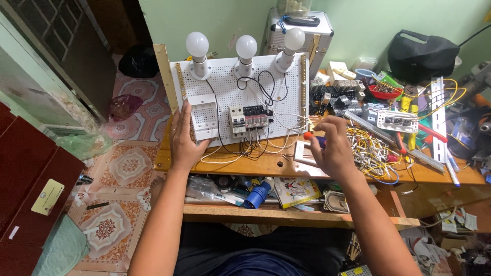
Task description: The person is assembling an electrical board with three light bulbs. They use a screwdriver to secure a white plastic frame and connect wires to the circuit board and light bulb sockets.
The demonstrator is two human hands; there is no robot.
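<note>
a green-walled room with patterned floor tiles holds our cluttered wooden bench (230, 164), and on it leans a white perforated board (240, 97) carrying three white bulbs (246, 47) and a row of circuit breakers (249, 120) with black and white wires (255, 145) trailing down. our left hand (183, 140) lies flat and spread against the board's lower left edge, beside a small white box (204, 120). our right hand (330, 145) pinches a screwdriver with an orange tip (308, 136), held just right of the board above the bench. we judge the tilted board could slide if the left hand eases, and the loose wires near the breakers could snag the tool. a tangle of yellow wires (371, 151) crowds the right.
</note>
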